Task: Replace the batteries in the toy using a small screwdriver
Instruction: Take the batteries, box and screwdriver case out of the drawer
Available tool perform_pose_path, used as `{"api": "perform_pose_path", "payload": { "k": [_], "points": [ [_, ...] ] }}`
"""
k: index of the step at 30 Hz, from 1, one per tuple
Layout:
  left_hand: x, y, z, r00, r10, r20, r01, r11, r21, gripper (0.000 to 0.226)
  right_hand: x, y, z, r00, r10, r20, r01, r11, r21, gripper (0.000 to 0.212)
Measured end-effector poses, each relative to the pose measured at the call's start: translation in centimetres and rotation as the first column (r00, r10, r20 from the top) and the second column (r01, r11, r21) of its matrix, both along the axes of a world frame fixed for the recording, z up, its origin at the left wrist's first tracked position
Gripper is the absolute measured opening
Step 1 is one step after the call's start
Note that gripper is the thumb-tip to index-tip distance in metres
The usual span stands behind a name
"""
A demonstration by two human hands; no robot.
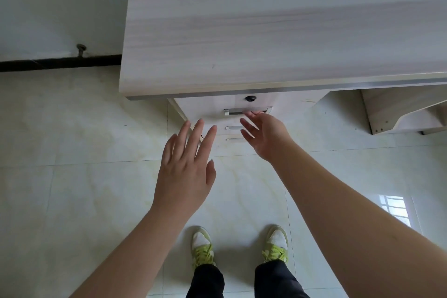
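No toy, battery or screwdriver shows in the head view. A pale wood-grain desk [266, 19] stands in front of me with a stack of drawers under its front edge. The top drawer [205, 109] has a silver bar handle [235, 111] and a dark keyhole [250, 98] above it. My right hand [263, 133] reaches palm-up to that handle, its fingertips at the bar's right part; fingers are fairly straight. My left hand [186, 167] hovers flat in front of the drawer's left side, fingers spread, holding nothing.
Two lower drawer handles [233, 128] sit beneath the top one. Light glossy floor tiles [72, 189] surround the desk. A white wall with a dark baseboard [60, 63] runs at the left. The desk's leg panel [399, 113] stands at the right. My shoes [203, 247] are below.
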State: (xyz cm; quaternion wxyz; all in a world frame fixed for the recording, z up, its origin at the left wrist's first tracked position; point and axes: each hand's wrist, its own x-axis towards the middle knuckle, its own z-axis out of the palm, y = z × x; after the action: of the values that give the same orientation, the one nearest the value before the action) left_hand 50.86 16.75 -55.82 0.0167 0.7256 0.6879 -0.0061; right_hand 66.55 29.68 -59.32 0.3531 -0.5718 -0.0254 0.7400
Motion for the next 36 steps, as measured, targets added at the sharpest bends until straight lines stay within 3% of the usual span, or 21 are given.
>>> {"api": "perform_pose_path", "payload": {
  "k": [6, 9, 12, 14, 17, 20, 25, 30, 36],
  "points": [
    [1.3, 0.0, 1.8, 0.997, -0.030, 0.068, 0.023, 0.995, 0.097, 0.063, 2.3, -4.7, 0.5, 0.992, 0.119, 0.042, -0.118, 0.992, -0.035, 0.019],
    [2.1, -0.2, 2.4, 0.995, -0.052, 0.082, 0.045, 0.995, 0.094, 0.063, 4.4, -7.8, 1.8, 0.950, 0.255, 0.182, -0.252, 0.967, -0.038, 0.021],
    [2.2, -0.3, 2.0, 0.995, -0.065, 0.079, 0.065, 0.998, 0.007, 0.061, 6.0, -10.3, 4.2, 0.770, 0.323, 0.550, -0.407, 0.913, 0.033, 0.027],
    [2.3, -0.3, 1.9, 0.994, -0.074, 0.077, 0.076, 0.997, -0.030, 0.058, 7.0, -11.5, 6.5, 0.584, 0.240, 0.776, -0.503, 0.857, 0.113, 0.027],
    [2.5, -0.3, 2.2, 0.992, -0.073, 0.104, 0.077, 0.996, -0.042, 0.056, 7.7, -11.9, 9.2, 0.400, 0.040, 0.915, -0.612, 0.755, 0.235, 0.028],
    [2.4, -0.5, 2.6, 0.990, -0.065, 0.123, 0.069, 0.997, -0.031, 0.052, 7.2, -10.8, 9.3, 0.237, -0.089, 0.967, -0.764, 0.598, 0.242, 0.037],
    [3.2, -1.4, 3.0, 0.970, -0.039, 0.239, 0.035, 0.999, 0.021, 0.039, 6.8, -9.5, 5.6, -0.085, -0.053, 0.995, -0.930, 0.363, -0.060, 0.034],
    [3.5, -4.0, 3.0, 0.948, -0.025, 0.318, 0.032, 0.999, -0.017, 0.026, 7.6, -12.3, 5.3, -0.163, -0.161, 0.973, -0.944, 0.313, -0.106, 0.026],
    [3.6, -7.6, 3.3, 0.950, -0.059, 0.307, 0.088, 0.993, -0.080, 0.029, 8.0, -15.4, 6.3, -0.231, -0.094, 0.968, -0.932, 0.307, -0.193, 0.023]
  ]
}}
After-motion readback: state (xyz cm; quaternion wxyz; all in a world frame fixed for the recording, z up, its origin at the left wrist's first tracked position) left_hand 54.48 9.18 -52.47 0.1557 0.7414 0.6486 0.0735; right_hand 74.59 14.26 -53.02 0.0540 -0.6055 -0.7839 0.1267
